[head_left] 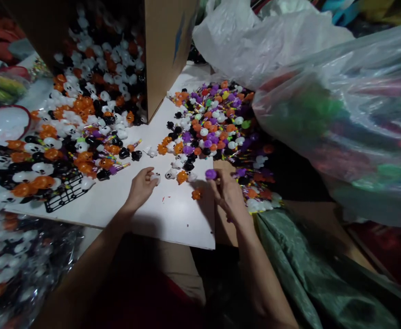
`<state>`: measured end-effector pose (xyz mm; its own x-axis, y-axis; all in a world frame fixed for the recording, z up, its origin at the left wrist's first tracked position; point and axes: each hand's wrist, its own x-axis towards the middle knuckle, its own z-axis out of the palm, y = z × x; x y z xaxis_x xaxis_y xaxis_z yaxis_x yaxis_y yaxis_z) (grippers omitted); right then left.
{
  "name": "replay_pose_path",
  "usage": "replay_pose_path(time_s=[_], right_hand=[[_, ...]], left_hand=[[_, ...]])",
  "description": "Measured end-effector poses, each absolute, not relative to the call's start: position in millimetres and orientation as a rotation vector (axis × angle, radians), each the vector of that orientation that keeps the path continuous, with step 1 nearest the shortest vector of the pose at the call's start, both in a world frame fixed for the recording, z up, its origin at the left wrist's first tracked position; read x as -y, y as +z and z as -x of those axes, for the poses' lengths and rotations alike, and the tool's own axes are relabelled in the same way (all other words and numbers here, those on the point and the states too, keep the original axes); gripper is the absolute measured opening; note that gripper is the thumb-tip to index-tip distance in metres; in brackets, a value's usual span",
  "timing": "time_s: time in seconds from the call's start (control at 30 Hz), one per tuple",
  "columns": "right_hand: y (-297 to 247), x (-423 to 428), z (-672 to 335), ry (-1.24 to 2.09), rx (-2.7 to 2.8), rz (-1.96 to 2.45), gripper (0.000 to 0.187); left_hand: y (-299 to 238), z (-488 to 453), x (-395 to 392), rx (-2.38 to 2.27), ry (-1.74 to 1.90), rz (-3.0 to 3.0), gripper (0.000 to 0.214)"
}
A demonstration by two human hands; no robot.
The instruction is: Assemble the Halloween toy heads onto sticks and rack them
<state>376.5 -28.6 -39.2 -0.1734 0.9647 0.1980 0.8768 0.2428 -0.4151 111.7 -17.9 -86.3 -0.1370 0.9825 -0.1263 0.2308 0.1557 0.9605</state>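
My left hand [142, 187] is closed in a pinch on a small white ghost figure [157, 176] with dark face marks, just above the white tabletop [176, 219]. My right hand [228, 189] is closed around a small purple figure [211, 174], which sticks out past the fingertips; the rest of it is hidden by the hand. Between the hands lie an orange figure [196, 194], another orange one [182, 177] and a white ghost [170, 173]. Behind them spreads a heap of purple, orange, white and black figures [210, 123], many on bright striped sticks.
A tipped cardboard box [166, 50] spills ghost and pumpkin figures [83, 107] at left. Near them are a black plastic grid [66, 194] and a red-rimmed white bowl [4, 125]. Large clear plastic bags [351, 123] bulge at right, above a dark green sheet [299, 256].
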Motion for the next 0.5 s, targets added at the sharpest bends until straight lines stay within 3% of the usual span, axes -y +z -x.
replay_pose_path(time_s=[0.17,0.5], right_hand=[[-35.2,62.3,-289.0,0.523,2.357,1.475,0.032],[-18.7,71.4,-288.0,0.584,2.596,1.325,0.031]], left_hand=[[-70.2,-99.0,46.3,-1.125,1.164,-0.478,0.045],[-56.9,-102.4,49.0,-1.042,1.062,-0.57,0.03]])
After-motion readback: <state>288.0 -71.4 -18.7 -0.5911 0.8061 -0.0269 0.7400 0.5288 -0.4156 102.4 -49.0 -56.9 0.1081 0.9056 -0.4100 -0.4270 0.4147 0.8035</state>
